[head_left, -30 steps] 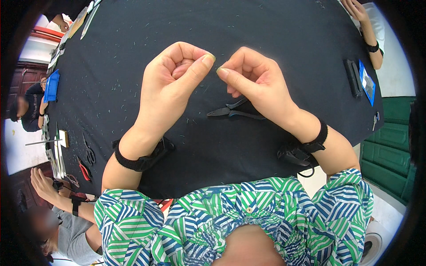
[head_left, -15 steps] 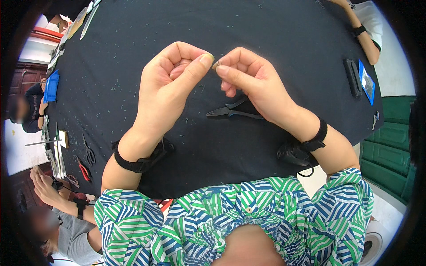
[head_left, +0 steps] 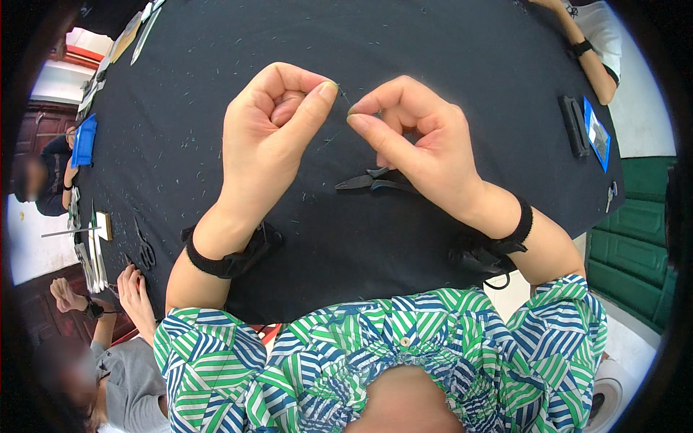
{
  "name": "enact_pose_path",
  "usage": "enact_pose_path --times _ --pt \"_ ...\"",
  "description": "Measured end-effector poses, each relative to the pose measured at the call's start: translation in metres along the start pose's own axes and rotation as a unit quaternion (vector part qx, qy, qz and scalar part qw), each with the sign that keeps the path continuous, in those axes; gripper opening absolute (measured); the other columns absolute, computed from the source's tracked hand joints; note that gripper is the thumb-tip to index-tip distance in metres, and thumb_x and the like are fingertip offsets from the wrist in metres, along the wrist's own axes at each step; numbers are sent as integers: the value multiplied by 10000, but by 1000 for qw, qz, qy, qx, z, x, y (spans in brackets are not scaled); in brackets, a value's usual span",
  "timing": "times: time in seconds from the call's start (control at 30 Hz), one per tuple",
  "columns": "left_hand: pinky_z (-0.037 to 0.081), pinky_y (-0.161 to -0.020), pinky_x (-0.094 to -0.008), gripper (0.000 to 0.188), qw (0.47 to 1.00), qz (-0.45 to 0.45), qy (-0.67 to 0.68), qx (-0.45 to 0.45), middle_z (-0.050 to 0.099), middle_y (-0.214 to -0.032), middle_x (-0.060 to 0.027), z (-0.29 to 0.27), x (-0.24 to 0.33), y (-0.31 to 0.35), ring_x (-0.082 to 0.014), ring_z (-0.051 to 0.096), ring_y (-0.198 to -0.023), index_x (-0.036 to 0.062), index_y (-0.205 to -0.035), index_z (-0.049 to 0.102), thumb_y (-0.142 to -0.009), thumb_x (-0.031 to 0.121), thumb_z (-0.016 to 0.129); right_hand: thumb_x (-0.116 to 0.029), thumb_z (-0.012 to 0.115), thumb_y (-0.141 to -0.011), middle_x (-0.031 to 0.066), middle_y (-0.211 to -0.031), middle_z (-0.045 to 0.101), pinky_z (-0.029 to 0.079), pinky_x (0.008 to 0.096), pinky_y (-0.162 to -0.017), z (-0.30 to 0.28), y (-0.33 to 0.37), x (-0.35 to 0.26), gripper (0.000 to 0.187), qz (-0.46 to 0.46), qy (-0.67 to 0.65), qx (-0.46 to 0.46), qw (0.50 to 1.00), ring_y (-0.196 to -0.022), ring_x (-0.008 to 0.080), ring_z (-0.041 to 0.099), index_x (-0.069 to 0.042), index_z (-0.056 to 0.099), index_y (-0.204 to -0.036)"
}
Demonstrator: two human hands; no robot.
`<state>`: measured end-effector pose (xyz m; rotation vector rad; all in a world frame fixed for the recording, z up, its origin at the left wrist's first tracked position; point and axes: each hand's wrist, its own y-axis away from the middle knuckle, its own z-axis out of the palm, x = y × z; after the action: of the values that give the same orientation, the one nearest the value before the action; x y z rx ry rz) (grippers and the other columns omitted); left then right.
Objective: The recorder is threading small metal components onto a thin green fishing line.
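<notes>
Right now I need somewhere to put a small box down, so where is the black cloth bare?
The black tablecloth is bare in a wide stretch beyond both hands, and left of the left hand toward the blue flat packet. It is crowded under the right hand, where black pliers lie, and along the left edge by the black scissors.

Open cloth ahead, tools at the edges

Black pliers (head_left: 375, 180) lie on the bench (head_left: 433, 43) under the right hand (head_left: 419, 148); scissors (head_left: 144, 249) sit far left, a dark case (head_left: 574, 126) far right, with bare cloth beyond both hands.
</notes>
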<state>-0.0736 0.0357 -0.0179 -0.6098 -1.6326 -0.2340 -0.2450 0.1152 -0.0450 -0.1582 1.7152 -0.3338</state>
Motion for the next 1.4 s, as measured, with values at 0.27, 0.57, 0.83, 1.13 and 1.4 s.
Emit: enact_pose_path --times 0.27,0.57,0.83,1.13,1.4 --pt "319 -507 -157 99 997 41 -54 -27 389 -613 96 6 2 0 14 376 -552 -8 -923 620 -912 85 653 -133 697 -833 60 -631 605 470 286 -515 -16 -9 -4 105 -219 274 16 936 -561 187 629 -73 653 -908" --pt "301 -486 -192 73 982 60 -143 -110 364 -586 66 6 4 3 -13 348 -535 4 -864 609 -865 37 675 -105 701 -814 86 -722 651 508 306 -568 -31 -18 -6 131 -326 320 -2 890 -649 216 657 -65 667 -933" --pt "239 -497 -157 79 978 92 -144 -119 454 -628 90 4 3 4 18 327 -533 13 -917 598 -924 80 640 -172 658 -908 -44 -612 540 354 195 -485 -27 -17 6 151 79 -30 -90 992 -530 18 456 -24 654 -938" --pt "297 -493 -163 93 993 53 -86 -53 444 -598 76 4 5 4 9 367 -542 -13 -894 619 -895 68 665 -156 651 -900 -46 -637 561 368 195 -511 -7 -7 20 137 38 -80 -67 994 -572 12 470 -27 616 -870" --pt "308 -495 -158 96 996 54 -63 -31 415 -586 87 3 2 2 15 370 -539 -12 -922 622 -911 78 650 -138 655 -876 -8 -647 611 409 198 -538 -5 0 11 118 10 -17 -38 999 -594 23 537 -38 614 -828"
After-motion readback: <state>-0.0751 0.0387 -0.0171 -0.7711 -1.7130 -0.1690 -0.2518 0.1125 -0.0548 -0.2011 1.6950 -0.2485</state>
